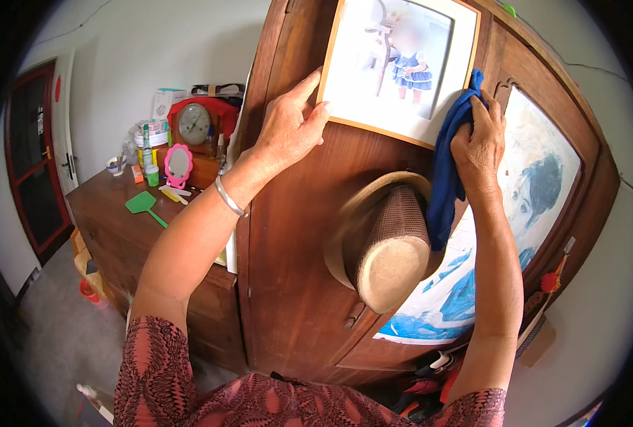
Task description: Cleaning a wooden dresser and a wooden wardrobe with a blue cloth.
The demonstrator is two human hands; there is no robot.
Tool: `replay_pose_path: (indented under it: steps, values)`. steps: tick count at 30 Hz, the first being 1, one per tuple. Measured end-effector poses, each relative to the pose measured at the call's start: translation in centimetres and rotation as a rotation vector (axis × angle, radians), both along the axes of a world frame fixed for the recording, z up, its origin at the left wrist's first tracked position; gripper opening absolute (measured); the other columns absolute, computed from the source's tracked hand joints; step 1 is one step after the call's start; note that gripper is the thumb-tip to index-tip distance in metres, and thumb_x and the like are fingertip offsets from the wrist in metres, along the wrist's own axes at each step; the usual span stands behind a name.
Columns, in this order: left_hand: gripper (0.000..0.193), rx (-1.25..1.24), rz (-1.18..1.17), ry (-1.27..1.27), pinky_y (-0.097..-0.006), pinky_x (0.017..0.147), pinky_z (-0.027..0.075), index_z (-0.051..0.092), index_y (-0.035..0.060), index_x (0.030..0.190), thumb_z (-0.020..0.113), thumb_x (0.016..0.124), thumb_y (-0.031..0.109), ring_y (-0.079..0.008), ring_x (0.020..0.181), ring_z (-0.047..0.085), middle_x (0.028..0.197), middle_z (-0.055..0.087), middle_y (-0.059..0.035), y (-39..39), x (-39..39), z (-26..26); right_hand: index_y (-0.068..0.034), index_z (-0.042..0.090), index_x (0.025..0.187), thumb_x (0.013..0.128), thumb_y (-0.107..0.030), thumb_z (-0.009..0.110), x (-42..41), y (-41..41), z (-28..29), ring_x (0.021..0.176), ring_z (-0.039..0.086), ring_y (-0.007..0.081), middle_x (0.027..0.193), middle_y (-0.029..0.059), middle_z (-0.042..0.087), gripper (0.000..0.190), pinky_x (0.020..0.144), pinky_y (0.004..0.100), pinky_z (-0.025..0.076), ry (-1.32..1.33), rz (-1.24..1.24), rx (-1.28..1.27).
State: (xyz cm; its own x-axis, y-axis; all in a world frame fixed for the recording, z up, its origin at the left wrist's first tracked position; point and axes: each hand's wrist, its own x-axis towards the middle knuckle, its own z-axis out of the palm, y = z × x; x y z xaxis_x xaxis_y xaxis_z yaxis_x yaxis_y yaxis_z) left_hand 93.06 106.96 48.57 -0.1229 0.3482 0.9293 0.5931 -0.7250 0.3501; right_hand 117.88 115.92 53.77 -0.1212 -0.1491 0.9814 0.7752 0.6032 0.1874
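A framed photograph (359, 85) with a thin wooden frame and white mat is raised against the upper front of a brown wooden wardrobe (295, 213). My left hand (294, 115) grips its lower left corner, thumb in front. At the right edge of the frame is my right hand (479, 139), with a dark blue cloth (444, 171) bunched in its fingers. The cloth's top end touches the frame's side, and the rest hangs down. Below the picture, a brown and tan woven hat (393, 251) hangs on the wardrobe door.
Left of the wardrobe stands a wooden chest (108, 208) bearing a green fly swatter (141, 203), a pink-framed mirror (178, 166), a round-faced clock (194, 124) and small bottles. A worn poster (535, 187) covers the wardrobe's right door. A red tasselled ornament (550, 281) hangs at far right.
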Motion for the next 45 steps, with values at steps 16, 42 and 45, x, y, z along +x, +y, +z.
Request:
replay_pose_path:
  steps: [16,42,45]
  values:
    - [0.086,0.170,-0.270,0.182,-0.0361,0.088,0.044,0.008,0.0020,0.143,0.064,0.081,0.024,-0.0249,0.113,0.047,0.131,0.034,-0.0209,-7.3,3.2,-5.5,-0.001,0.055,0.115,0.083,-0.004,0.057,1.4,-9.1,-3.9,0.102,0.055,0.0223,0.111,0.0121,0.056,0.033,0.081,0.0293,0.048,-0.039,0.725,-0.087]
    - [0.037,0.107,-0.306,-0.095,-0.0285,0.087,0.046,0.048,-0.0037,0.121,0.056,0.086,0.005,-0.0209,0.112,0.050,0.117,0.049,-0.0112,-8.6,-1.1,-6.0,-0.001,0.051,0.113,0.069,0.003,0.055,1.3,-7.1,7.6,0.097,0.050,0.0419,0.108,0.0227,0.048,0.045,0.085,0.0437,0.043,0.068,0.094,0.427]
    - [0.031,0.133,-0.022,0.028,-0.0264,0.085,0.045,0.053,-0.0043,0.114,0.052,0.084,-0.002,-0.0179,0.104,0.052,0.113,0.052,-0.0109,-7.5,-1.4,-7.8,-0.008,0.046,0.120,0.070,0.003,0.055,6.3,-2.0,11.9,0.104,0.048,0.0403,0.113,0.0209,0.044,0.052,0.087,0.0394,0.043,0.120,0.043,0.393]
